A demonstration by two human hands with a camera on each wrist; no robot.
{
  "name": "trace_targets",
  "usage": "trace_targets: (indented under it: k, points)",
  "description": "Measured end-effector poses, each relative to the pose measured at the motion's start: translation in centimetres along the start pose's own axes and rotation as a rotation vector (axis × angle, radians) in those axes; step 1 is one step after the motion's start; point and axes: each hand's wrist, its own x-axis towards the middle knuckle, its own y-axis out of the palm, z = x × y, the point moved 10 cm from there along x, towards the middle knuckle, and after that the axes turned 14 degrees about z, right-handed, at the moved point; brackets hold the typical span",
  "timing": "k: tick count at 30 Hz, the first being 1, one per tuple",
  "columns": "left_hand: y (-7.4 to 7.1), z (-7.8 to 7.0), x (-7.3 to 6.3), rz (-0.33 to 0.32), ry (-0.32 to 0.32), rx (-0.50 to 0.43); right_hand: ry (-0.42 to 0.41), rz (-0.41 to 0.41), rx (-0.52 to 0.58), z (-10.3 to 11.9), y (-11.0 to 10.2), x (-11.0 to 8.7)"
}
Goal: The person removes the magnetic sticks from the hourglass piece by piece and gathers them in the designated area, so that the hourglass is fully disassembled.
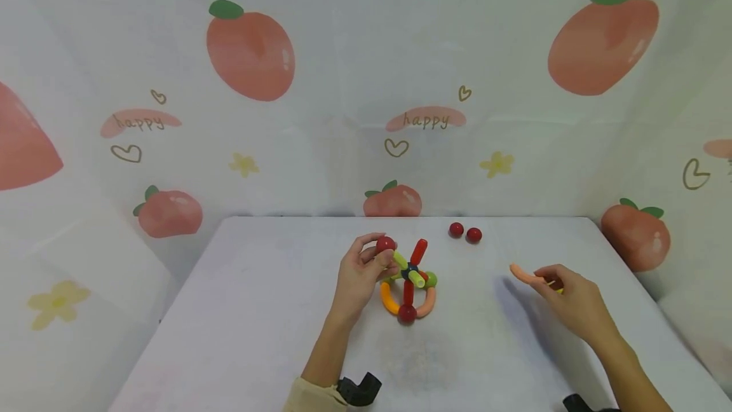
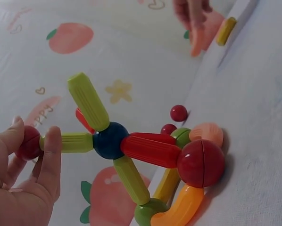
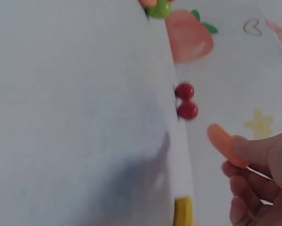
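My left hand (image 1: 356,281) grips a red ball (image 2: 29,142), which meets the end of a yellow-green stick (image 2: 77,142). That stick joins a dark blue ball (image 2: 111,140) at the hub of a ball-and-stick toy. Red and yellow-green sticks spread from the hub. Below it, a base of an orange curved stick (image 1: 389,299), a peach one (image 1: 427,304), green balls (image 1: 431,280) and a red ball (image 1: 407,314) rests on the table. To the right, my right hand (image 1: 577,304) pinches a loose peach curved stick (image 3: 222,143) above the table.
Two loose red balls (image 1: 456,229) lie near the back edge of the white table (image 1: 257,310). A yellow stick (image 3: 183,212) lies on the tabletop near my right hand, mostly hidden by it in the head view. A printed cloth (image 1: 320,145) hangs behind.
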Motion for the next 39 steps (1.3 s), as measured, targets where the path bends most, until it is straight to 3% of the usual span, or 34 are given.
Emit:
trace_targets:
  k: [8,11,15,19,22,25,28,32,36,39]
  points:
    - [0.0,0.0,0.0,-0.016,0.007,0.005,-0.039,-0.034,-0.015,-3.8,-0.6,-3.0]
    - [0.0,0.0,0.0,-0.018,0.012,-0.002,0.042,0.035,-0.026,-5.0,0.0,-3.2]
    - [-0.1,0.0,0.0,-0.020,0.018,-0.008,0.167,0.196,-0.034,-6.4,1.4,-2.8]
    - [-0.1,0.0,0.0,-0.024,0.018,0.007,0.170,0.217,-0.064,-6.0,1.5,-2.4]
    - [-0.1,0.0,0.1,-0.025,0.022,0.022,0.081,0.123,-0.061,-3.8,0.8,-2.1]
    - [-0.1,0.0,0.1,-0.030,0.031,0.041,-0.044,0.060,-0.014,0.1,0.8,-1.5]
    - [0.0,0.0,0.1,-0.035,0.037,0.077,-0.137,0.096,0.066,4.3,2.1,-0.2]
    - [0.0,0.4,0.2,-0.052,0.043,0.128,-0.195,0.153,0.178,9.3,4.2,1.9]
    - [0.0,1.1,0.4,-0.073,0.044,0.146,-0.300,0.128,0.267,13.9,4.9,4.1]
    - [0.4,2.0,0.8,-0.049,0.035,0.194,-0.386,0.097,0.272,16.7,4.9,5.3]
